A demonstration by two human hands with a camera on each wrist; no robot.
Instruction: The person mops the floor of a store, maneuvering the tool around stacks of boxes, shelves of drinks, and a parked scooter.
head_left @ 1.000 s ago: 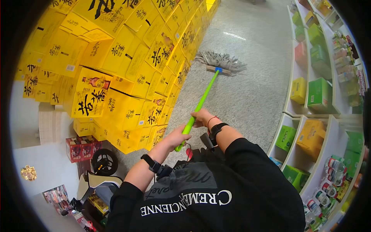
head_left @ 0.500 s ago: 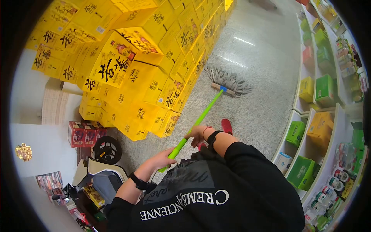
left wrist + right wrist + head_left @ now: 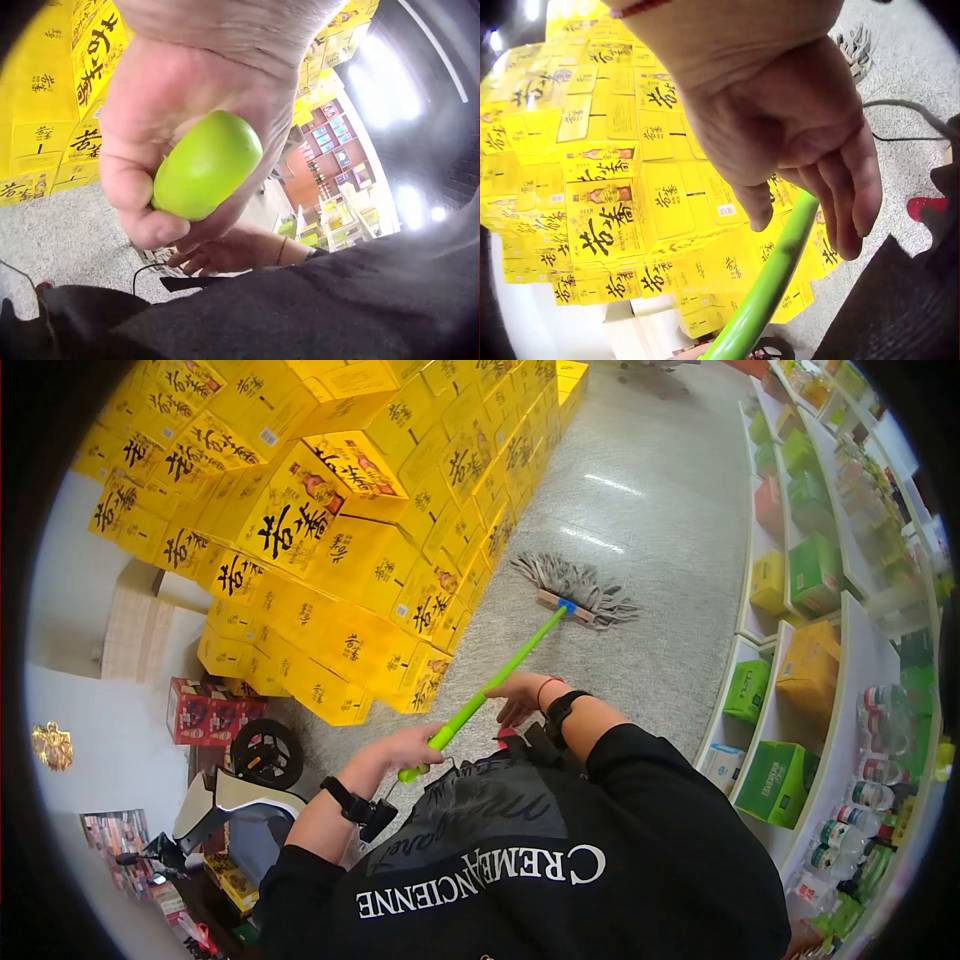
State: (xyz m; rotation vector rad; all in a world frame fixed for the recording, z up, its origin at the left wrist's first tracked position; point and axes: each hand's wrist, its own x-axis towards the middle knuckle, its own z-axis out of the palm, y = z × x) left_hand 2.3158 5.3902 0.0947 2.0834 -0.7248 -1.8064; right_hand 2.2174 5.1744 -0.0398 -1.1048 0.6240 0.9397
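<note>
A string mop point(image 3: 585, 590) with grey strands, a wooden block and a blue joint lies on the floor ahead in the head view. Its bright green handle point(image 3: 527, 647) slants back toward the body. My left hand point(image 3: 408, 746) grips the handle near its top; in the left wrist view the rounded green end point(image 3: 210, 165) sticks out of the curled fingers. Further down the handle, my right hand point(image 3: 517, 694) has loosely extended fingers. In the right wrist view, the handle passes between its thumb point(image 3: 754, 210) and the other fingers, which are not wrapped around it.
Stacked yellow beer cartons point(image 3: 380, 570) line the left side of the grey floor point(image 3: 660, 560). White shelves point(image 3: 745, 650) with boxes and bottles run along the right. A scooter point(image 3: 245, 800) and red cartons point(image 3: 205, 710) stand at the lower left. A red shoe point(image 3: 928, 208) shows near the body.
The mop head has come nearer to the body. My left hand has drawn back and leftward with the handle's end. My right hand's fingers have loosened from around the handle.
</note>
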